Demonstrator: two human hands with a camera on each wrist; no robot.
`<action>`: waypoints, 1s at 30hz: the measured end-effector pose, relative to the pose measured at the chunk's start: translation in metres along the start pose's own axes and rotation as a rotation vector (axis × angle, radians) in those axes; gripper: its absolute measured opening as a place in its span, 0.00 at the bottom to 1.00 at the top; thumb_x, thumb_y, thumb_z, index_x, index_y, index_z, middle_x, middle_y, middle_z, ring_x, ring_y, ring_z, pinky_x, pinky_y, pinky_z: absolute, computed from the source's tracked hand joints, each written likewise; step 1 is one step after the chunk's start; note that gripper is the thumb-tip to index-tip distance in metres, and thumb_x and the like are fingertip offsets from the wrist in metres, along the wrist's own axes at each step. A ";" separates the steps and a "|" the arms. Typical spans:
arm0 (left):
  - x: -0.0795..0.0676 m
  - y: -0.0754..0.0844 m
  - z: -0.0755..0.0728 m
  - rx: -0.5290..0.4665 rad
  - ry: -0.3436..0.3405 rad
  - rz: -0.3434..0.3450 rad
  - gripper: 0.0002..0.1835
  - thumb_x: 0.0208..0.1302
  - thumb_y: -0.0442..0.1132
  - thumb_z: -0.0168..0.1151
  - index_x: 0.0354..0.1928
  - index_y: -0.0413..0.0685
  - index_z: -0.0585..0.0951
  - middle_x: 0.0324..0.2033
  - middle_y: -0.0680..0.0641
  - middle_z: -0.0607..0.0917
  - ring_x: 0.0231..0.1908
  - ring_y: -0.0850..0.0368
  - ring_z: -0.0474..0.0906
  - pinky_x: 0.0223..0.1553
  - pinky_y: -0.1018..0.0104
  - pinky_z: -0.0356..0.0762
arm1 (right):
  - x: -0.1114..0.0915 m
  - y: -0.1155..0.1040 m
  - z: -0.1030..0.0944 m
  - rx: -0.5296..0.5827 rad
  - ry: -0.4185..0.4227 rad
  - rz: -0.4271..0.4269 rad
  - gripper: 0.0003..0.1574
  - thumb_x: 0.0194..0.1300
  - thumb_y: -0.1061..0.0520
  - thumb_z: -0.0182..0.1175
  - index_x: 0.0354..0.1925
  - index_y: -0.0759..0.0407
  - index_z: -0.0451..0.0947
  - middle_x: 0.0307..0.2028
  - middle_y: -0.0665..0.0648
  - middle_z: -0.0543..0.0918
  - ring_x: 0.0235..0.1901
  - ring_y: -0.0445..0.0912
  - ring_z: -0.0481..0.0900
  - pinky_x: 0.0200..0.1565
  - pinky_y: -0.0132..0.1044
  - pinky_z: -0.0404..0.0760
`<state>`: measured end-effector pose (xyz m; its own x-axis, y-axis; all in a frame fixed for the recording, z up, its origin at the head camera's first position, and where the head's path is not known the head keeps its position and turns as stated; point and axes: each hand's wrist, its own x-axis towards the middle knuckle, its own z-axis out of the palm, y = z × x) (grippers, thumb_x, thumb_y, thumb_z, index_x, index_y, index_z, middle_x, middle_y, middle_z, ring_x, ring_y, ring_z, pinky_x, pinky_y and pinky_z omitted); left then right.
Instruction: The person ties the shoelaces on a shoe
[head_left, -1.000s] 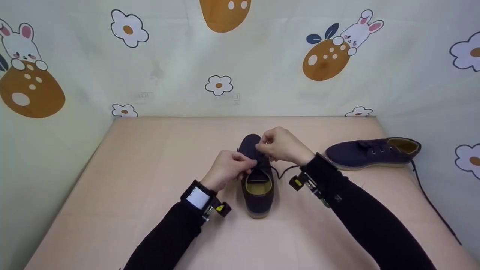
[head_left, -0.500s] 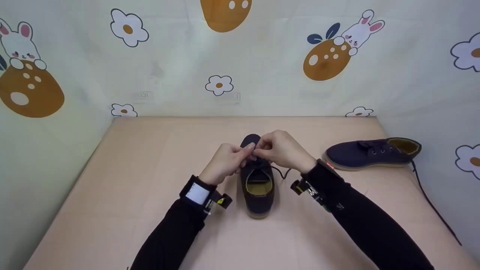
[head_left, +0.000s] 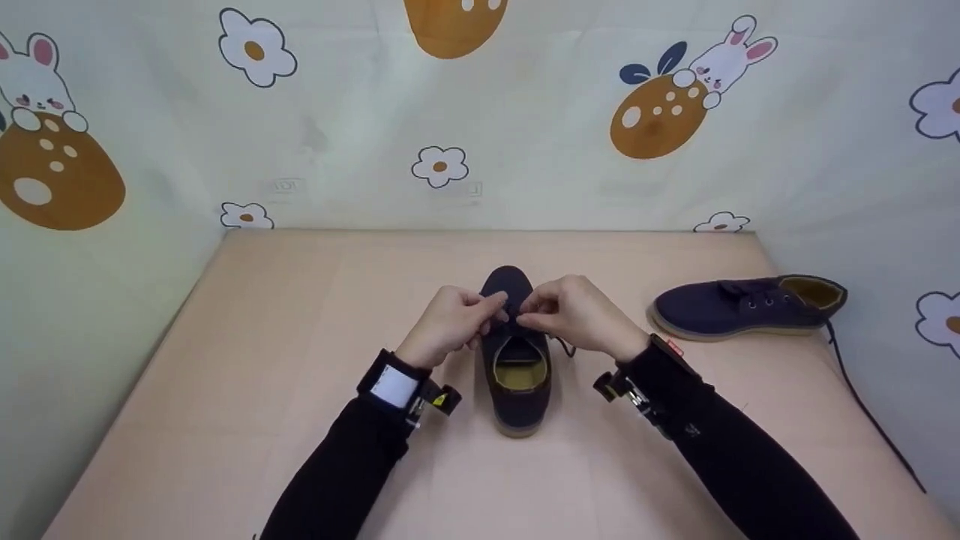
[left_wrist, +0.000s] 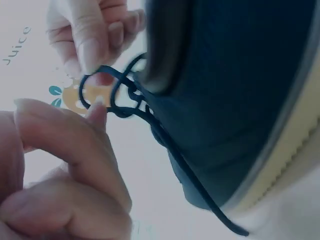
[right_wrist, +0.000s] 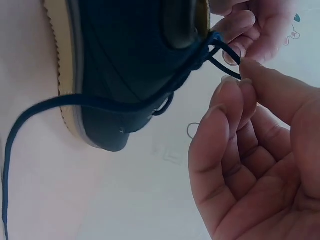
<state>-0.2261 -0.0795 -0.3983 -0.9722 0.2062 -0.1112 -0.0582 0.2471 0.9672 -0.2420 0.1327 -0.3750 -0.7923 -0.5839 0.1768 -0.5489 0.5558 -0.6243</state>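
Observation:
A dark navy lace-up shoe (head_left: pixel 519 412) stands on the table with its toe pointing away and its heel toward me. Over its lacing, my left hand (head_left: pixel 450 322) and right hand (head_left: pixel 581 315) are close together but apart. In the right wrist view, my right hand (right_wrist: pixel 260 150) pinches a loop of dark shoelace (right_wrist: pixel 225 70) between thumb and fingertips. The left wrist view has my left hand (left_wrist: pixel 65 165) with fingertips at the same looped shoelace (left_wrist: pixel 117 111), pinching it. One lace end (left_wrist: pixel 200 182) hangs along the shoe's side.
A matching navy shoe (head_left: pixel 720 307) stands side-on at the right, its toe to the left. Its long lace (head_left: pixel 870 409) trails down toward the table's right front. Patterned curtains (head_left: pixel 345 135) enclose the back and sides of the table (head_left: pixel 300 337).
My left hand moved forward to meet the right hand over the lacing. Then the right hand drew back to the right and slightly toward me, opening a small gap. The shoes stayed put.

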 end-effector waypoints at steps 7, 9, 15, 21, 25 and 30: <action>-0.001 0.000 0.004 0.009 -0.016 0.001 0.20 0.68 0.50 0.64 0.25 0.41 0.85 0.15 0.51 0.75 0.11 0.61 0.66 0.11 0.74 0.58 | 0.001 -0.007 0.006 0.018 -0.006 -0.076 0.03 0.64 0.56 0.69 0.33 0.55 0.87 0.27 0.44 0.85 0.28 0.38 0.80 0.31 0.32 0.78; -0.001 0.001 0.002 0.006 -0.014 0.022 0.16 0.67 0.44 0.65 0.27 0.40 0.86 0.16 0.51 0.75 0.12 0.62 0.66 0.13 0.74 0.62 | 0.000 -0.008 0.005 0.014 -0.014 -0.079 0.03 0.64 0.56 0.69 0.34 0.55 0.87 0.27 0.44 0.86 0.29 0.38 0.81 0.32 0.33 0.78; -0.006 0.005 -0.006 0.135 0.036 0.074 0.11 0.64 0.41 0.67 0.28 0.41 0.87 0.22 0.43 0.83 0.12 0.62 0.68 0.15 0.72 0.64 | -0.006 -0.004 0.001 -0.077 -0.055 -0.031 0.04 0.60 0.56 0.72 0.30 0.54 0.86 0.24 0.43 0.84 0.23 0.37 0.77 0.27 0.32 0.75; -0.010 0.008 -0.009 0.296 0.089 0.100 0.10 0.63 0.44 0.68 0.27 0.47 0.88 0.22 0.42 0.85 0.10 0.62 0.70 0.15 0.71 0.63 | -0.011 0.003 0.001 -0.138 -0.077 -0.015 0.05 0.61 0.58 0.71 0.29 0.54 0.84 0.21 0.44 0.79 0.20 0.37 0.72 0.25 0.33 0.72; -0.011 0.009 -0.009 0.326 0.098 0.109 0.09 0.63 0.44 0.68 0.28 0.48 0.88 0.23 0.41 0.86 0.10 0.63 0.69 0.14 0.71 0.63 | -0.013 0.006 0.000 -0.134 -0.100 -0.019 0.05 0.63 0.57 0.69 0.30 0.54 0.83 0.21 0.44 0.78 0.20 0.37 0.72 0.24 0.33 0.72; -0.011 0.010 -0.007 0.338 0.088 0.110 0.09 0.63 0.44 0.69 0.29 0.48 0.88 0.24 0.42 0.86 0.11 0.63 0.70 0.15 0.71 0.65 | -0.013 0.007 -0.008 -0.144 -0.067 -0.026 0.07 0.65 0.58 0.67 0.29 0.56 0.82 0.23 0.45 0.79 0.22 0.38 0.73 0.26 0.34 0.74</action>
<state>-0.2173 -0.0856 -0.3855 -0.9851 0.1701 0.0233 0.1114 0.5302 0.8406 -0.2380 0.1486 -0.3757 -0.7604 -0.6348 0.1370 -0.6053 0.6164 -0.5037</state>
